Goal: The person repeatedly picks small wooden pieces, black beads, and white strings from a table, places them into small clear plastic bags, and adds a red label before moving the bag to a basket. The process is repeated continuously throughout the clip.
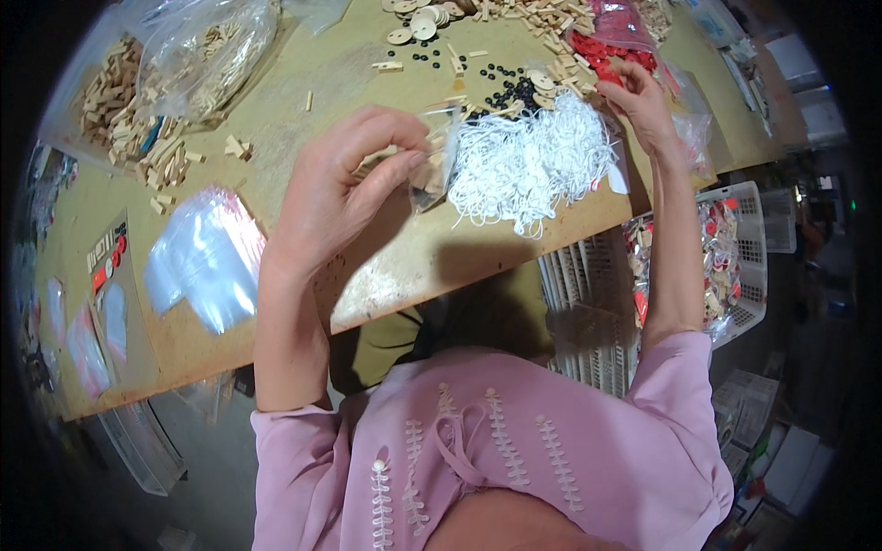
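My left hand (pixel 344 179) holds a small clear plastic bag (pixel 434 165) with light wooden pieces inside, just above the table's near edge. My right hand (pixel 638 101) reaches far right to a heap of red round pieces (pixel 597 53), fingers pinched over them; what it grips I cannot tell. Between both hands lies a tangle of white cords (pixel 533 165). Small black beads (pixel 510 87) are scattered behind the cords.
A stack of empty clear bags (pixel 207 262) lies at the left on the tan table (pixel 367 83). Wooden sticks (pixel 138 119) and a big bag of them sit far left. Wooden discs (pixel 418 20) lie at the back. A white basket (pixel 735 257) of filled bags stands right.
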The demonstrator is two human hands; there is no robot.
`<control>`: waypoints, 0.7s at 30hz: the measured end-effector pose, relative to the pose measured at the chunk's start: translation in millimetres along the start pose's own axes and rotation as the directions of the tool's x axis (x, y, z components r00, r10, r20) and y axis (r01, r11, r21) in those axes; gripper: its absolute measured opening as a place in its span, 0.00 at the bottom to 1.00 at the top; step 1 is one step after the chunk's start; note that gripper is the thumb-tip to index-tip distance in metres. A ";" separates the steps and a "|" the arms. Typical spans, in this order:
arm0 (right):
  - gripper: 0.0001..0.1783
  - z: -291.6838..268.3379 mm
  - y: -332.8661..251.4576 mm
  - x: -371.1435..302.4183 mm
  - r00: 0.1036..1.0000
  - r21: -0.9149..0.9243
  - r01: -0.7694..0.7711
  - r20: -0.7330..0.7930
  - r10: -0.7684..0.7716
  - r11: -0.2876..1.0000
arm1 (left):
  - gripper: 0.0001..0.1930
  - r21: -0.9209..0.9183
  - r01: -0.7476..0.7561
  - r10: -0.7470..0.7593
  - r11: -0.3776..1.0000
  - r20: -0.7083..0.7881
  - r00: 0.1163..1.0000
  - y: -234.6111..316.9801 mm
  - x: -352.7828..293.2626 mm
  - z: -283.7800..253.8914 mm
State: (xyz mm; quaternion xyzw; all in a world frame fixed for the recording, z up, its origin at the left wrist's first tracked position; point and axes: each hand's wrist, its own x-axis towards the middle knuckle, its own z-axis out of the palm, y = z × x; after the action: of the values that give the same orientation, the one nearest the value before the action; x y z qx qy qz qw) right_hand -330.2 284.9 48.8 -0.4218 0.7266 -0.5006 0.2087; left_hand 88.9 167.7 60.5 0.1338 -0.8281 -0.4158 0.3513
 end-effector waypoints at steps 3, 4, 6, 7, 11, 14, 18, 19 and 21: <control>0.15 58.1 -77.9 -34.8 0.949 0.145 0.174 0.240 -0.205 0.974 | 0.05 0.032 -0.090 0.089 0.995 0.010 0.996 -4.4 0.5 -0.5; 0.12 77.9 -104.0 -50.3 0.919 0.181 0.219 0.293 -0.265 0.959 | 0.05 0.019 -0.096 0.096 0.995 0.010 0.995 -4.7 0.5 -0.6; 0.09 102.6 -151.7 -72.7 0.890 0.250 0.043 0.430 -0.151 0.967 | 0.05 0.012 -0.118 0.118 0.993 0.014 0.993 -2.4 0.4 -2.2; 0.09 113.5 -160.7 -75.3 0.869 0.217 0.054 0.471 -0.152 0.975 | 0.05 0.023 -0.135 0.135 0.991 0.021 0.991 -0.5 2.4 -2.4; 0.09 135.5 -172.0 -76.8 0.714 -0.051 0.522 0.572 -0.404 0.851 | 0.06 0.048 -0.166 0.165 0.985 0.014 0.986 -0.2 1.4 -3.8; 0.12 133.5 -176.1 -73.1 0.601 -0.168 0.718 0.639 -0.480 0.676 | 0.07 0.016 -0.156 0.155 0.988 0.019 0.988 -1.7 -0.5 -2.8; 0.12 133.7 -190.3 -82.3 0.683 -0.243 0.571 0.670 -0.291 0.784 | 0.07 -0.030 -0.163 0.164 0.986 0.032 0.986 -6.5 -1.0 -4.7; 0.13 132.9 -194.3 -84.7 0.691 -0.257 0.560 0.670 -0.272 0.788 | 0.07 -0.033 -0.167 0.168 0.985 0.032 0.985 -6.0 -0.7 -5.1; 0.13 128.1 -193.1 -84.0 0.696 -0.268 0.534 0.677 -0.238 0.802 | 0.07 -0.030 -0.186 0.187 0.982 0.030 0.982 -4.7 1.5 -4.7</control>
State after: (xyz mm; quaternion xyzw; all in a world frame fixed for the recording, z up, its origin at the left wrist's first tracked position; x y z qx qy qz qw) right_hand -112.5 255.7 160.6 -0.7435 0.6038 -0.1892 0.2167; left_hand 90.7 161.2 59.4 0.0441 -0.8369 -0.3944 0.3770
